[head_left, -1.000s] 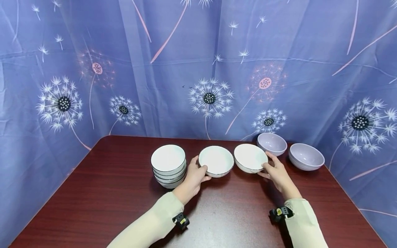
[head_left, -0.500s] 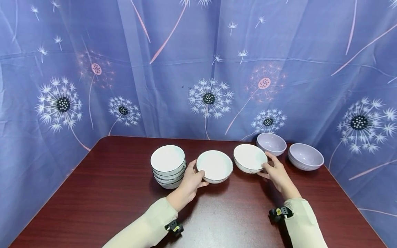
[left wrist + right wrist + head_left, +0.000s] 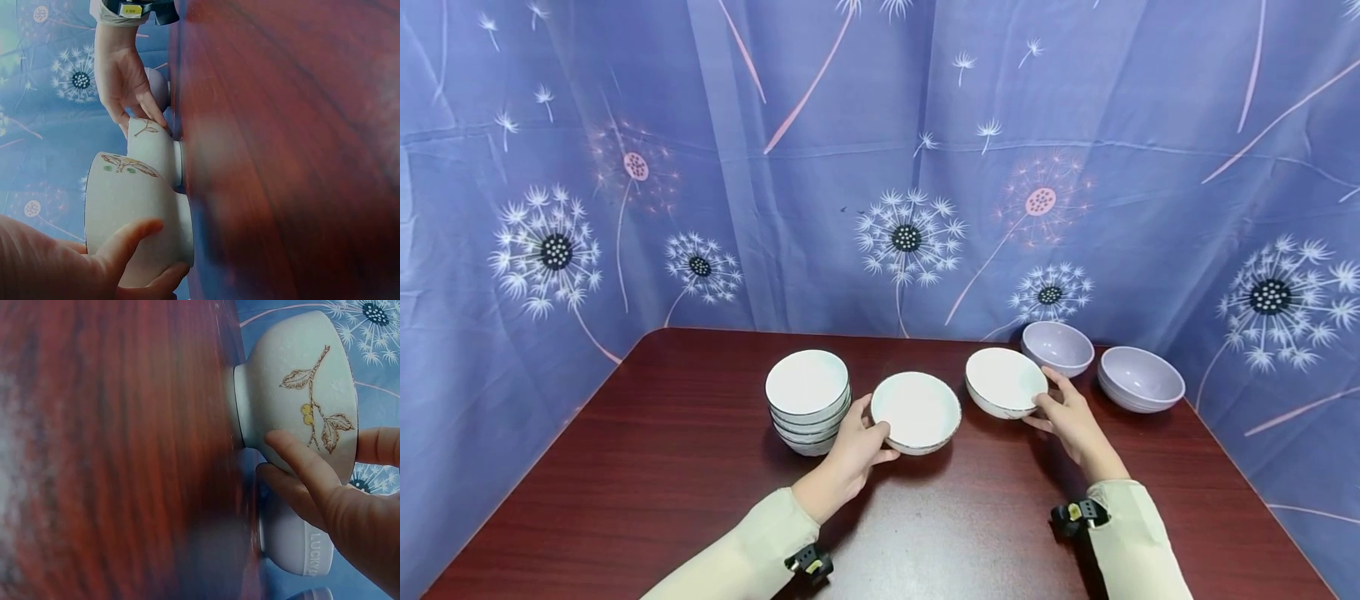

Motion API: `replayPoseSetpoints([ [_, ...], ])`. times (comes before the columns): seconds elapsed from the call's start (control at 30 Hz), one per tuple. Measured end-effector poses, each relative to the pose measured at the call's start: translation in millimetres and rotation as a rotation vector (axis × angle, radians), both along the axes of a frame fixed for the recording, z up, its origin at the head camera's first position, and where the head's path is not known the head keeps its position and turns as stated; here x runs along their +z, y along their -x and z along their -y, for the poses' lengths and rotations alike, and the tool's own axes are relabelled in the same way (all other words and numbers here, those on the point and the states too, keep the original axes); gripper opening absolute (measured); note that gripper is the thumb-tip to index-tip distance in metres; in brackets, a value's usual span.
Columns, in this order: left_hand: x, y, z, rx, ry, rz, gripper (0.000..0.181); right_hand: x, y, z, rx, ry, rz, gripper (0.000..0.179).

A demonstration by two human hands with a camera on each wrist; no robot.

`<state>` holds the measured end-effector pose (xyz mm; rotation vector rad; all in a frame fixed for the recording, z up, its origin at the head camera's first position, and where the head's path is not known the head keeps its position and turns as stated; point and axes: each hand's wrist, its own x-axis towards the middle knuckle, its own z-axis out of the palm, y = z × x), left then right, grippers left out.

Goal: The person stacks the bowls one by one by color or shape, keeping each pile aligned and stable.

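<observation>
My left hand (image 3: 855,447) grips the left side of a white bowl (image 3: 916,410) with a thin dark rim. In the left wrist view this bowl (image 3: 134,206) shows a painted leaf pattern, with the thumb along its side. To its right, my right hand (image 3: 1070,417) holds a second white bowl (image 3: 1004,380) by its right side. A brown leafy branch with yellow berries decorates that bowl (image 3: 312,394) in the right wrist view. Both bowls are upright. Just left of my left hand rises a stack of white bowls (image 3: 808,400), partly hidden by the fingers.
Two groups of lavender bowls stand at the back right: one bowl (image 3: 1057,348) behind my right hand, and stacked ones (image 3: 1141,380) near the right edge. The dark red wooden table (image 3: 647,467) meets a blue dandelion-print curtain (image 3: 820,208) behind.
My left hand has drawn its white bowl toward me and slightly left, widening the gap between the two held bowls. My right hand and its bowl have stayed in place.
</observation>
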<state>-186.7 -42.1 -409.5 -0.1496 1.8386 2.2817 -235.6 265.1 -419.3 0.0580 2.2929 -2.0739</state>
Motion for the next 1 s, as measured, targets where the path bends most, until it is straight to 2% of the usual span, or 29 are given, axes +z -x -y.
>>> replayPoseSetpoints([
  [0.63, -5.1, -16.3, 5.9, -0.003, 0.0, -0.022, 0.069, 0.1, 1.1, 0.3, 0.001, 0.007, 0.003, 0.067],
  [1.0, -5.4, -25.1, 4.7, 0.05, -0.004, -0.031, 0.07, 1.0, -0.6, 0.1, 0.007, 0.002, 0.007, 0.068],
])
